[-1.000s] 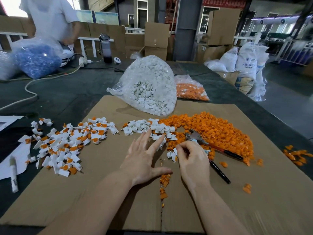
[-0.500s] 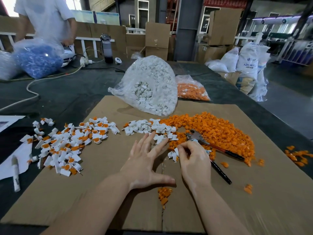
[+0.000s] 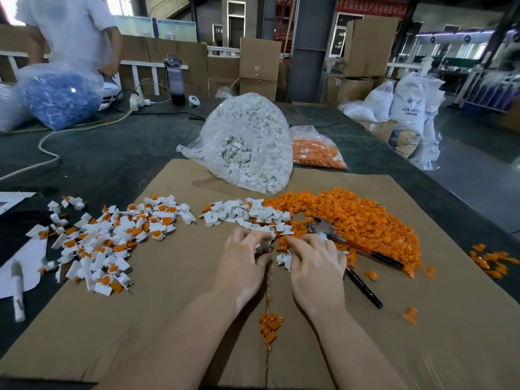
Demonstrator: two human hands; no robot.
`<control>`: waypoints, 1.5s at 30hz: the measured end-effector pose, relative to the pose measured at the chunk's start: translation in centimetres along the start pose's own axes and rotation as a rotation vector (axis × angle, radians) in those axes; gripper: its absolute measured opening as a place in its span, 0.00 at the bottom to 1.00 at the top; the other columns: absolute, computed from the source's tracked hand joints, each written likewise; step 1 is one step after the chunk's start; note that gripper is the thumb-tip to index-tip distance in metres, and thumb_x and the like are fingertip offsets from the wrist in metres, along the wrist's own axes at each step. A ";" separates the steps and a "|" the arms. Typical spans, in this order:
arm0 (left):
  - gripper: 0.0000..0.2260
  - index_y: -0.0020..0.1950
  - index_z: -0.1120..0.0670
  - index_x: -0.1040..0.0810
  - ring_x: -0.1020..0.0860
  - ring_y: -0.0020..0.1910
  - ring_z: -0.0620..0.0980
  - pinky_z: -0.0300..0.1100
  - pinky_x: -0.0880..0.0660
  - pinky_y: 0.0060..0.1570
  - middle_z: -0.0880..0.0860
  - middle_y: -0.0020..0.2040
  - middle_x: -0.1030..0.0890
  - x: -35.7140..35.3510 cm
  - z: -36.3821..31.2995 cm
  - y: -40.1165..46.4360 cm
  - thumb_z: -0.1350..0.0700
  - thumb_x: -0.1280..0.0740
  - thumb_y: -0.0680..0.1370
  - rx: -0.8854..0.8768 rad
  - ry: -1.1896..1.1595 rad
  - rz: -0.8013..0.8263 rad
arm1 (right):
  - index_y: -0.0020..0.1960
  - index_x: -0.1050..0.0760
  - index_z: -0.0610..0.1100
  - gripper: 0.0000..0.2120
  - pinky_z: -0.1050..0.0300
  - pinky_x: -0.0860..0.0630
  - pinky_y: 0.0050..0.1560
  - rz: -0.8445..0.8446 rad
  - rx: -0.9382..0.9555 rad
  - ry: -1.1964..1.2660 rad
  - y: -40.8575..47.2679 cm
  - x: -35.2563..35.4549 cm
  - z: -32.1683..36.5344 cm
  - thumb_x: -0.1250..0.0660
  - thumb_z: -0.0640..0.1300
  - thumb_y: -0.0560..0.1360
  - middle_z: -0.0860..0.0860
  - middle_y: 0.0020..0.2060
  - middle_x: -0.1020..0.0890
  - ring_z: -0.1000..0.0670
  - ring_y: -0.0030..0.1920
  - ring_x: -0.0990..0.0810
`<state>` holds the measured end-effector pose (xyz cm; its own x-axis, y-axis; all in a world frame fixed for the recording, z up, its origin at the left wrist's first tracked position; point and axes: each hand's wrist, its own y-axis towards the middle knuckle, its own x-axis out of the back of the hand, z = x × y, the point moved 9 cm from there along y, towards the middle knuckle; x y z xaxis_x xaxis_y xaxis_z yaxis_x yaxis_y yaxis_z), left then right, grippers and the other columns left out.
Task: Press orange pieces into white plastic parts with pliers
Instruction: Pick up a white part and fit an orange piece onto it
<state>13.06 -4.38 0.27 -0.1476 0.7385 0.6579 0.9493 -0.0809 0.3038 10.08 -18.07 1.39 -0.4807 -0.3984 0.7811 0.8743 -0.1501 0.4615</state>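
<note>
- Head view: left hand [image 3: 242,263] curls its fingers round a white part [image 3: 263,246].
- Right hand [image 3: 315,263] has fingers bent onto white parts [image 3: 282,258]; it seems to pinch one, though blur hides the grip.
- Pliers [image 3: 354,246] lie untouched just beside that hand, on the orange pile [image 3: 365,218].
- Finished pieces [image 3: 107,240] sit left on the cardboard [image 3: 168,319].
</note>
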 end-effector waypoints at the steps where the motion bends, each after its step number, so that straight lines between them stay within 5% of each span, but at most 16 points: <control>1: 0.13 0.59 0.48 0.23 0.33 0.46 0.37 0.20 0.39 0.45 0.44 0.49 0.33 0.1 0.0 0.0 0.58 0.32 0.75 0.000 -0.013 0.001 | 0.58 0.21 0.52 0.12 0.50 0.38 0.55 0.019 0.025 -0.020 0.0 -0.2 0.3 0.37 0.43 0.77 0.53 0.55 0.22 0.48 0.57 0.28; 6: 0.10 0.52 0.46 0.23 0.31 0.40 0.31 0.17 0.37 0.41 0.39 0.43 0.33 0.4 0.1 -0.1 0.59 0.30 0.74 0.026 -0.053 0.000 | 0.55 0.22 0.53 0.10 0.55 0.42 0.53 0.091 0.054 -0.029 0.1 -1.0 0.3 0.39 0.46 0.78 0.57 0.53 0.23 0.51 0.57 0.31; 13: 0.15 0.36 0.44 0.32 0.30 0.37 0.36 0.21 0.36 0.39 0.42 0.40 0.30 0.6 0.2 -0.1 0.60 0.29 0.73 0.048 -0.009 -0.038 | 0.55 0.22 0.52 0.09 0.52 0.40 0.53 0.065 0.062 -0.045 0.1 -0.6 0.7 0.35 0.46 0.75 0.55 0.53 0.22 0.49 0.56 0.29; 16: 0.09 0.46 0.46 0.25 0.30 0.39 0.38 0.22 0.35 0.40 0.43 0.43 0.29 0.7 0.1 0.0 0.60 0.30 0.74 0.023 -0.018 -0.043 | 0.51 0.19 0.51 0.08 0.48 0.35 0.50 0.016 0.145 -0.124 0.0 -0.2 1.8 0.30 0.45 0.73 0.51 0.48 0.20 0.45 0.50 0.25; 19: 0.14 0.61 0.50 0.23 0.31 0.40 0.38 0.24 0.38 0.43 0.43 0.46 0.32 0.4 0.3 0.1 0.59 0.32 0.76 0.023 -0.021 -0.027 | 0.51 0.21 0.50 0.06 0.49 0.39 0.53 0.097 0.159 -0.216 0.1 -1.1 1.9 0.34 0.43 0.76 0.52 0.50 0.23 0.47 0.54 0.28; 24: 0.10 0.55 0.51 0.21 0.28 0.42 0.36 0.19 0.36 0.42 0.40 0.43 0.33 0.7 0.3 -0.1 0.58 0.31 0.75 0.031 -0.075 -0.049 | 0.41 0.23 0.45 0.12 0.51 0.35 0.45 -0.029 0.168 -0.123 0.0 0.2 2.1 0.26 0.32 0.65 0.51 0.37 0.21 0.46 0.42 0.24; 28: 0.19 0.67 0.51 0.28 0.30 0.42 0.38 0.25 0.38 0.46 0.44 0.49 0.34 0.4 -0.2 -0.4 0.58 0.33 0.77 -0.002 -0.053 -0.022 | 0.52 0.20 0.41 0.19 0.47 0.26 0.44 -0.115 0.210 0.005 -0.2 0.8 2.2 0.28 0.26 0.65 0.46 0.42 0.21 0.43 0.43 0.23; 35: 0.07 0.46 0.48 0.25 0.29 0.40 0.33 0.20 0.35 0.40 0.40 0.42 0.30 1.0 -0.1 -0.8 0.58 0.29 0.74 0.024 -0.137 -0.047 | 0.47 0.20 0.40 0.09 0.50 0.24 0.46 -0.105 0.229 0.220 -0.4 1.7 2.2 0.32 0.29 0.71 0.48 0.42 0.20 0.46 0.45 0.23; 39: 0.04 0.40 0.53 0.21 0.27 0.39 0.38 0.24 0.33 0.37 0.43 0.40 0.25 1.1 0.1 -0.8 0.58 0.27 0.71 0.045 -0.208 -0.054 | 0.47 0.21 0.45 0.05 0.58 0.24 0.46 -0.007 0.066 0.425 -0.3 1.2 0.8 0.32 0.37 0.74 0.55 0.41 0.20 0.55 0.45 0.23; 45: 0.05 0.38 0.51 0.21 0.25 0.37 0.35 0.23 0.33 0.37 0.46 0.39 0.22 1.3 0.7 -0.9 0.58 0.28 0.73 0.117 -0.341 -0.053 | 0.52 0.20 0.46 0.10 0.72 0.26 0.46 0.034 -0.045 0.597 -0.1 0.6 -0.2 0.33 0.35 0.74 0.59 0.43 0.20 0.62 0.46 0.22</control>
<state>12.24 -2.87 0.34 -0.1153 0.9219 0.3698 0.9710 0.0260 0.2378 9.71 -18.47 1.71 -0.3432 -0.8412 0.4178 0.8969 -0.1614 0.4118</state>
